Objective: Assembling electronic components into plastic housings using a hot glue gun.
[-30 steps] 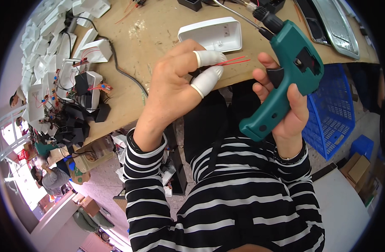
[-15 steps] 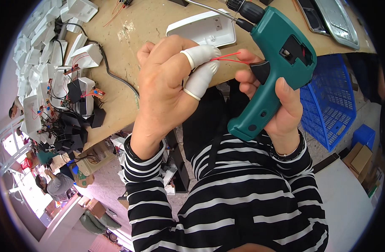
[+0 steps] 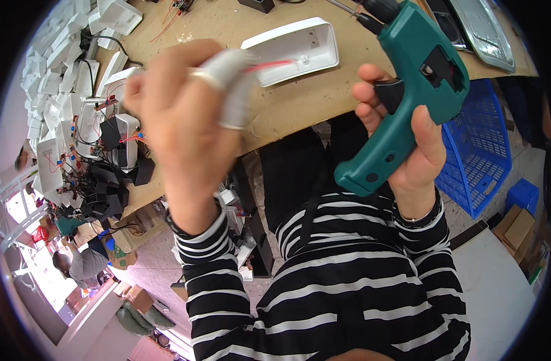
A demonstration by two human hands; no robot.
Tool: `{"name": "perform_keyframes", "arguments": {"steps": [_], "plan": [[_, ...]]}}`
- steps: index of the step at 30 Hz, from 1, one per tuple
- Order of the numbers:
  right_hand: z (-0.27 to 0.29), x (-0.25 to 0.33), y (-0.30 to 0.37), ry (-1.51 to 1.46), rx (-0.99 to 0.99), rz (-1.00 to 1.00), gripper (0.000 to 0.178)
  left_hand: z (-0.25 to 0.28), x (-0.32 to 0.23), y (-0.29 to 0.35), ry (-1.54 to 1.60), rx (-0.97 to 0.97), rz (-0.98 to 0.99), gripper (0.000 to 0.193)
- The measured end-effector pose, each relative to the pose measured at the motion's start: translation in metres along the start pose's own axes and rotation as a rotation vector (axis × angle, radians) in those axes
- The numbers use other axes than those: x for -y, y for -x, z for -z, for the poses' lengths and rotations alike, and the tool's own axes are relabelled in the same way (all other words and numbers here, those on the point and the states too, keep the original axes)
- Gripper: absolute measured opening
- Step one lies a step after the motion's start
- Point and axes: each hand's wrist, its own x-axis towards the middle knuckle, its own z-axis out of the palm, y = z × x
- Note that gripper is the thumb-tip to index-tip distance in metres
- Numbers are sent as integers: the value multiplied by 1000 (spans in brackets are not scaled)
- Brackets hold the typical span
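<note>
My left hand (image 3: pixel 191 114), smeared by motion, has white finger cots on the thumb and index finger. Pinched in them is a thin red wire (image 3: pixel 272 64), which sticks out to the right over a white plastic housing (image 3: pixel 269 45). A small white bit (image 3: pixel 303 60) shows near the wire's end; whether it is joined to the wire I cannot tell. My right hand (image 3: pixel 429 150) is wrapped round the handle of a green soldering gun (image 3: pixel 402 96). Its fingers lie near the black trigger, and its metal tip points up and left, partly cut off by the top edge.
White housings (image 3: pixel 52 78) are heaped on the workbench (image 3: pixel 287 117) at the left, beside black parts (image 3: pixel 101 186) and wired boards. A glass-like tray (image 3: pixel 483 36) lies at the far right. A blue plastic crate (image 3: pixel 477 144) stands right of the bench. Another person (image 3: pixel 86 262) is far left.
My left hand has swung left and slightly up with the red wire, away from the soldering gun. My right hand has shifted the soldering gun a little to the right.
</note>
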Motion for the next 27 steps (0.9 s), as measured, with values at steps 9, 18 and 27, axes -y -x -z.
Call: {"name": "perform_keyframes", "arguments": {"steps": [9, 18, 27], "plan": [[-13, -4, -15, -16, -29, 40, 60, 37, 73, 11, 852, -239, 299, 16], [-12, -13, -21, -45, -85, 33, 57, -2, 0, 16, 491, 151, 50, 20], [-11, -14, -26, -57, -91, 11, 54, -44, -24, 25, 353, 8, 202, 14]]}}
